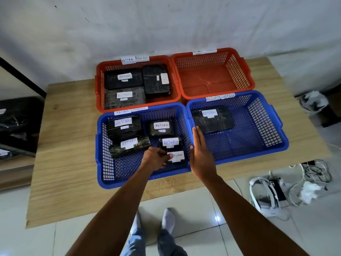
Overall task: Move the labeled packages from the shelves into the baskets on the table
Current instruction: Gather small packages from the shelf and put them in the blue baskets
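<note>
- Bench [70,126]: pale wood, middle of frame, against a white wall [166,24]; carries four baskets set two by two, side by side
- Left red basket [98,85]: upper centre; three black packages [123,83] lie flat in it, each with a white label; paper tag [134,59] on its far rim reads RETURN OVERDUE
- Right red basket [212,84]: upper right of the four, like tag on its far rim
- Left blue basket [125,167]: centre of frame; five black packages labelled RETURN, four of them untouched
- Held package [177,157]: lower right corner of the left blue basket, down inside it, just below another package; whether it rests on the basket floor cannot be told
- Left hand [156,159]: inside the left blue basket, fingers curled round the held package's left end, thumb on its label
- Right hand [200,152]: released, fingers straight and together, over the rims where the two blue baskets meet, grasping nothing
- Right blue basket [249,137]: right of centre; lone package [212,122] in its upper left corner
- Shelf [18,115]: left edge of frame, dark packages on it
- Floor [193,204]: pale tiles; headset [267,193] and cables [317,170] at lower right; two socked feet [168,218] at bottom centre
</note>
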